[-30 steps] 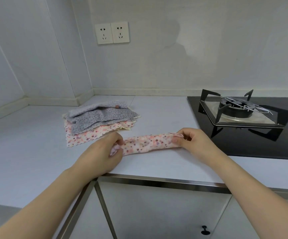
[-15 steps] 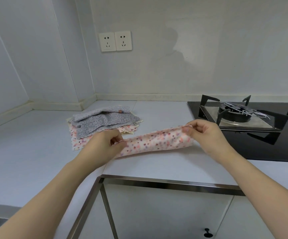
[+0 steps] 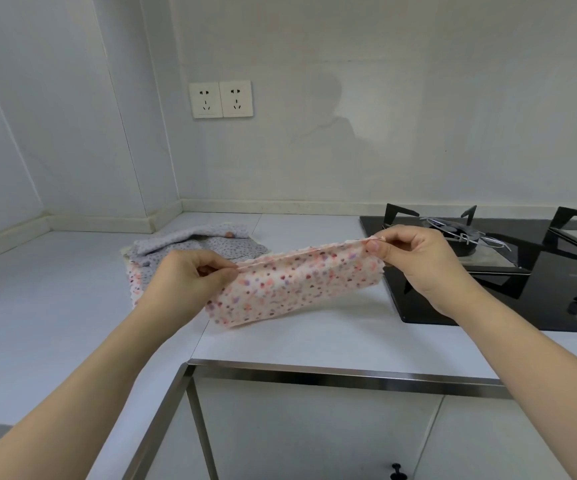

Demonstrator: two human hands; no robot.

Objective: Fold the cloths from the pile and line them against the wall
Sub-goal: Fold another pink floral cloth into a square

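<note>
The left hand (image 3: 190, 277) hides part of the pile (image 3: 211, 244).

Both bare forearms extend forward from the lower corners, converging toward the centre. Left hand (image 3: 190, 277), knuckles up, pinches with thumb and fingertips pointing toward 3 o'clock. Right hand (image 3: 418, 261), slightly higher, pinches with thumb (image 3: 377, 247) and forefinger pointing toward 9 o'clock, remaining fingers curled. Between them they hold the top edge of a pink, dot-patterned folded cloth (image 3: 297, 285).

Soft, even, bluish light fills the sharp picture, a faint shadow of the person falls on the wall (image 3: 366, 98), and straight lines bow toward the edges.
</note>
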